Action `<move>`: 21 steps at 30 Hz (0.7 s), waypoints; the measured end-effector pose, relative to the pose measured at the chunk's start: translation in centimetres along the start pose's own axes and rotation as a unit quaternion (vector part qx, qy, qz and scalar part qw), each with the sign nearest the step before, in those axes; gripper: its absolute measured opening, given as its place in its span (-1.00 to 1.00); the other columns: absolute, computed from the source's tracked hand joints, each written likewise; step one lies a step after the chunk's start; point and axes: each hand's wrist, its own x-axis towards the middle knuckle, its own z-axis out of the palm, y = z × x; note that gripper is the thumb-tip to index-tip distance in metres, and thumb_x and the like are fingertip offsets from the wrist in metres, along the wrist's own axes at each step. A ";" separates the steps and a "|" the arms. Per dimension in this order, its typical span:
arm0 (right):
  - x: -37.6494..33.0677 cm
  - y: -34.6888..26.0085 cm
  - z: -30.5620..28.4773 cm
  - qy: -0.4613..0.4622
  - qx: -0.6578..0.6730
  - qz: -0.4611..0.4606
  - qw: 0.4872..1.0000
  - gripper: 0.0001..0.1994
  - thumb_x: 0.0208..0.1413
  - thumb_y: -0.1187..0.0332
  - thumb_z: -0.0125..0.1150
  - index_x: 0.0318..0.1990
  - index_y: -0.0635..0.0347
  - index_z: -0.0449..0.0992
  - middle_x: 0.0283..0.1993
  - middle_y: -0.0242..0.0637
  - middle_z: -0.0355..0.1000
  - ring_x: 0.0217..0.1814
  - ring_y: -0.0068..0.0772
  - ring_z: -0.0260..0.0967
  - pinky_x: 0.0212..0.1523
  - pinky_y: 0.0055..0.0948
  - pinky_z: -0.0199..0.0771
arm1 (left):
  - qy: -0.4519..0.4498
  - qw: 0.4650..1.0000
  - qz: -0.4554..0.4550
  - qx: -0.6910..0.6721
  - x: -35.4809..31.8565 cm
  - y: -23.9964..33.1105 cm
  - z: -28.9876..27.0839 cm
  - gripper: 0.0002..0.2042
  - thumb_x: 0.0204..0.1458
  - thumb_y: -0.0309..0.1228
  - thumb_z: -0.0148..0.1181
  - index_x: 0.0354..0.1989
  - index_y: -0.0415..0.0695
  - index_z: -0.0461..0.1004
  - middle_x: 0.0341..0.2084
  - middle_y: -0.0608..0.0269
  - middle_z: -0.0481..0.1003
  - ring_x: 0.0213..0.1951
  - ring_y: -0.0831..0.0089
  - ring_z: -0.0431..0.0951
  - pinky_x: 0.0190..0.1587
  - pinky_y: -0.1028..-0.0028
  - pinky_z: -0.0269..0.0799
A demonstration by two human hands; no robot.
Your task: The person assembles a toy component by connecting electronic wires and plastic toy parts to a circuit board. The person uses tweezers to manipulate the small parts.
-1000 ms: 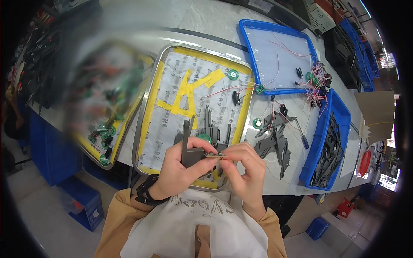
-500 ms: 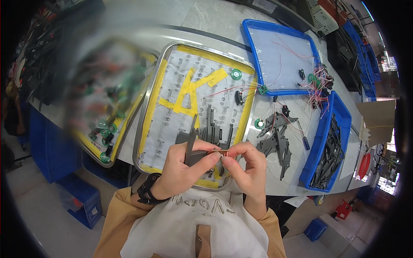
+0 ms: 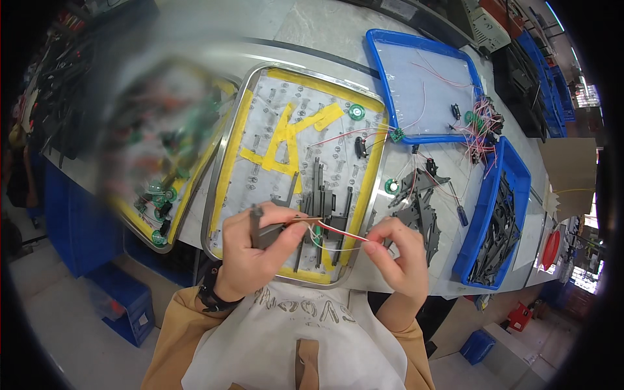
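Right now my left hand (image 3: 250,257) grips the dark grey plastic part (image 3: 265,231) at lower centre, above the yellow-taped metal tray (image 3: 221,188). My right hand (image 3: 403,257) pinches its thin red and white wires (image 3: 341,235); I should keep them taut, not yanked.

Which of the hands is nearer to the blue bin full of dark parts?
Right. The right hand is just left of the blue bin; the left hand, holding a dark part, is farther left over the metal tray.
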 end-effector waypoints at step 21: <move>-1.6 1.4 -2.5 0.221 0.349 -0.088 0.907 -0.88 -0.05 0.47 0.14 -0.44 0.34 0.35 -0.50 -0.22 0.23 -0.75 -0.60 0.16 -0.78 -0.71 0.15 | -0.001 0.983 -0.132 -0.127 0.5 0.4 -1.6 -0.88 -0.04 -0.50 0.07 -0.37 -0.31 0.41 -0.59 0.24 0.47 -0.59 0.67 0.39 -0.54 0.70 0.28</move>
